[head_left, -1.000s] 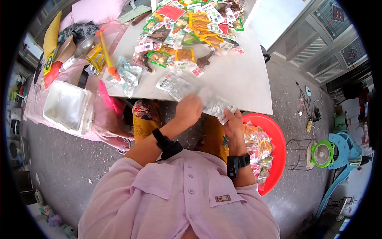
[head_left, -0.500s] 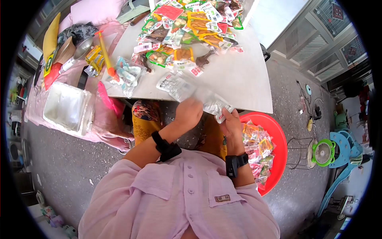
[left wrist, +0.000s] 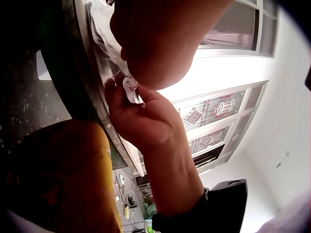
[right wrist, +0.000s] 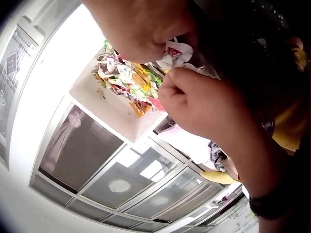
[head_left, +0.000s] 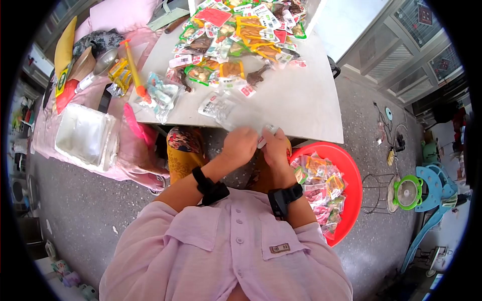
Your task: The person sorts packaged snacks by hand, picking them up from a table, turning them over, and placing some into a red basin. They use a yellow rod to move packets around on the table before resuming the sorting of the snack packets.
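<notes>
Both hands meet at the table's front edge over a clear plastic bag (head_left: 216, 106) with grey print, whose far part lies on the tabletop. My left hand (head_left: 240, 145) has its fingers curled and grips the plastic, as the right wrist view shows. My right hand (head_left: 275, 146) pinches a white printed end (head_left: 267, 134) of the plastic close beside the left hand. That white piece (left wrist: 130, 88) carries a red mark and sticks out between the hands. The fingers hide most of the plastic between them.
Packaged snacks (head_left: 231, 45) are heaped at the table's back. A red basin (head_left: 355, 185) of small packets stands on the right. Left on the table are an orange-and-yellow pump-like stick (head_left: 132, 65) and a bag with pale blue pieces (head_left: 163, 95). A white box (head_left: 83, 133) rests on pink cloth.
My right hand has moved left, up against the left hand, bringing the printed end of the plastic with it. The left hand stays in nearly the same place.
</notes>
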### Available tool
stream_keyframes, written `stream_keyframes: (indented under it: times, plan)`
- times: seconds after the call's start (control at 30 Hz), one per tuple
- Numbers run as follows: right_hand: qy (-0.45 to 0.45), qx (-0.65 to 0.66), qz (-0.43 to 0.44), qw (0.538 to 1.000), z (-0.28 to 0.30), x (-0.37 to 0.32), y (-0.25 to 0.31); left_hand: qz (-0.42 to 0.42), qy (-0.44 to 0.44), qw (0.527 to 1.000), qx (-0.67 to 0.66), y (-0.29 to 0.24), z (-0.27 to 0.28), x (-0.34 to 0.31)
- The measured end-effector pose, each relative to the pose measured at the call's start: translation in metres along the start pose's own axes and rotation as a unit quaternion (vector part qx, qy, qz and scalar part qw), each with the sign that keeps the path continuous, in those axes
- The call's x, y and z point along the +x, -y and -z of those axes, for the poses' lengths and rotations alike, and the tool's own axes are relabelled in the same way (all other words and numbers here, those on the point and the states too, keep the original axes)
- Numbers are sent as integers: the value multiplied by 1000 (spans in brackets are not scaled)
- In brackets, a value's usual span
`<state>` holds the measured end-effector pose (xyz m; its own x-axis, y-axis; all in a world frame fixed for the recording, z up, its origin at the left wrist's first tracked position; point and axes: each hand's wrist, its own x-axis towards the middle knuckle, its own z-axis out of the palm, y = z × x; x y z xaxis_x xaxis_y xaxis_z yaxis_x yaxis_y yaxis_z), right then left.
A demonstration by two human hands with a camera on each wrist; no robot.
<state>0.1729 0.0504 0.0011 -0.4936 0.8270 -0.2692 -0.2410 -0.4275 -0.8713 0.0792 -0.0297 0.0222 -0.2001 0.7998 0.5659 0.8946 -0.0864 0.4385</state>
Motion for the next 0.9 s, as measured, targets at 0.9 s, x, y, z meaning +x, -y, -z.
stream_keyframes:
  times: [0.9]
  plan:
    - [120,-41,-140,982,6,18,-4,-27,0,998,-48,1,7,-9]
